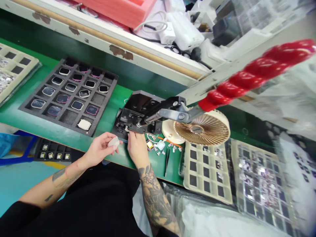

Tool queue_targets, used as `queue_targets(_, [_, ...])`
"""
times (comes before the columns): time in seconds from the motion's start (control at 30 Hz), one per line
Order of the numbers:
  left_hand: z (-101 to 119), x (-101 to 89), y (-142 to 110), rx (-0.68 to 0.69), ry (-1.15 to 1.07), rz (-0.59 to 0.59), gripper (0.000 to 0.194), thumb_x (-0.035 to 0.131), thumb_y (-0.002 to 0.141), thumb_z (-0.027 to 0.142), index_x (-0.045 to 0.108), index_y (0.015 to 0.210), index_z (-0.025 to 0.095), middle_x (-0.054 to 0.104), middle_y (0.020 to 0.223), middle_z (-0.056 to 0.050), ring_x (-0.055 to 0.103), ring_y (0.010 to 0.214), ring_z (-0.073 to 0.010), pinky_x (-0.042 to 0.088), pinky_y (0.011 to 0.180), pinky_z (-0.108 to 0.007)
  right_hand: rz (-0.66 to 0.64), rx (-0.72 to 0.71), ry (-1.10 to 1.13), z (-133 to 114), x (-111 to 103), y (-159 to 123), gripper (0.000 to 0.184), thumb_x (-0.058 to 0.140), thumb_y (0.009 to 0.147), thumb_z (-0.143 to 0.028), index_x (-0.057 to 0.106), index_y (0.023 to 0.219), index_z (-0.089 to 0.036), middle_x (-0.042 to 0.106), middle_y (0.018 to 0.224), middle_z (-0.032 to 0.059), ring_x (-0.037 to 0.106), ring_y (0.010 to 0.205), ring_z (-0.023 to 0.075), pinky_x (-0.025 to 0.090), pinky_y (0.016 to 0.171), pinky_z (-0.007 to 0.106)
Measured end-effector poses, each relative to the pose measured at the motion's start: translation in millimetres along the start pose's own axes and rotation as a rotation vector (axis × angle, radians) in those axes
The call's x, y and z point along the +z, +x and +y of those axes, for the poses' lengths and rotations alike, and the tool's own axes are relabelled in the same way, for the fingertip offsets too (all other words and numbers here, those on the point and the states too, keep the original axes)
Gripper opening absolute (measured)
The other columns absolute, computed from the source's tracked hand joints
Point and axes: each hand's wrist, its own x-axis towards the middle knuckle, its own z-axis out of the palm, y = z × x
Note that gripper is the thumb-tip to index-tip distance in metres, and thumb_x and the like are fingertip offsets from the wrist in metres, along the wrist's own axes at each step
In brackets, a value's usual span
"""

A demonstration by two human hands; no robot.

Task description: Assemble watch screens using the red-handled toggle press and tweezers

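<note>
My left hand [98, 148] is closed around a small whitish, translucent piece [114, 142], held just off the green bench's front edge. Directly ahead stands a black toggle press [138, 115] with a long red-gripped lever [256, 75] slanting up to the right. At the press's front opening, my right hand [137, 148] has its fingers drawn together, their tips partly hidden beneath the upper plate. A small pale bit [126, 128] shows by those fingertips; whether they grip it is unclear. Tweezers [167, 161] lie to the right of that hand.
A dark foam tray [71, 123] with several watch-shaped frames lies left. Behind the lever stands a small fan [202, 128], with scattered small parts [160, 146] before it. Cream [209, 192] and clear [247, 210] compartment trays sit right. A shelf edge [118, 49] runs behind.
</note>
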Motion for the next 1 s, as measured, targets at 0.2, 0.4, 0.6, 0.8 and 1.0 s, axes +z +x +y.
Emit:
queue_targets(0.2, [8, -5.6, -3, 0.269, 0.571, 0.05, 0.037, 0.081, 0.098, 0.032, 0.081, 0.134, 0.021, 0.072, 0.112, -0.011, 0.071, 0.092, -0.0206, 0.062, 0.082, -0.034, 0.135, 0.089, 0.184, -4, 3, -3, 0.037, 0.046, 0.113, -0.021, 0.075, 0.135, -0.022, 0.075, 0.123, 0.0153, 0.07, 0.122, 0.0304, 0.06, 0.111, 0.051])
queue_targets(0.4, [11, 5.6, 24, 0.551, 1.159, 0.009, 0.034, 0.065, 0.108, 0.027, 0.077, 0.139, 0.019, 0.079, 0.124, -0.016, 0.075, 0.112, -0.0318, 0.059, 0.102, -0.045, 0.313, 0.163, 0.337, -19, -23, -53, 0.047, 0.05, 0.113, -0.019, 0.062, 0.157, -0.027, 0.069, 0.147, 0.0143, 0.067, 0.14, 0.0282, 0.06, 0.117, 0.051])
queue_targets(0.6, [2, 30.5, 62, 0.618, 1.352, -0.158, 0.035, 0.05, 0.108, 0.012, 0.079, 0.129, 0.015, 0.079, 0.115, -0.02, 0.072, 0.113, -0.0358, 0.057, 0.102, -0.051, 0.347, 0.248, 0.302, -11, -37, -83, 0.048, 0.054, 0.112, -0.022, 0.062, 0.159, -0.028, 0.069, 0.151, 0.0149, 0.067, 0.142, 0.03, 0.059, 0.12, 0.057])
queue_targets(0.8, [-9, 29.4, 65, 0.579, 1.34, -0.195, 0.042, 0.051, 0.104, 0.006, 0.074, 0.139, 0.011, 0.078, 0.129, -0.023, 0.07, 0.132, -0.0382, 0.051, 0.12, -0.059, 0.346, 0.236, 0.293, -7, -38, -93, 0.048, 0.056, 0.112, -0.021, 0.062, 0.159, -0.028, 0.07, 0.15, 0.0149, 0.068, 0.141, 0.0302, 0.058, 0.12, 0.057])
queue_targets(1.0, [-4, 25.7, 11, 0.506, 0.728, -0.125, 0.054, 0.069, 0.108, 0.033, 0.059, 0.159, 0.021, 0.071, 0.151, -0.016, 0.067, 0.142, -0.0334, 0.055, 0.123, -0.052, 0.432, -0.006, 0.256, -29, -33, -72, 0.055, 0.062, 0.107, -0.011, 0.061, 0.16, -0.027, 0.073, 0.142, 0.0155, 0.072, 0.133, 0.0307, 0.065, 0.11, 0.053])
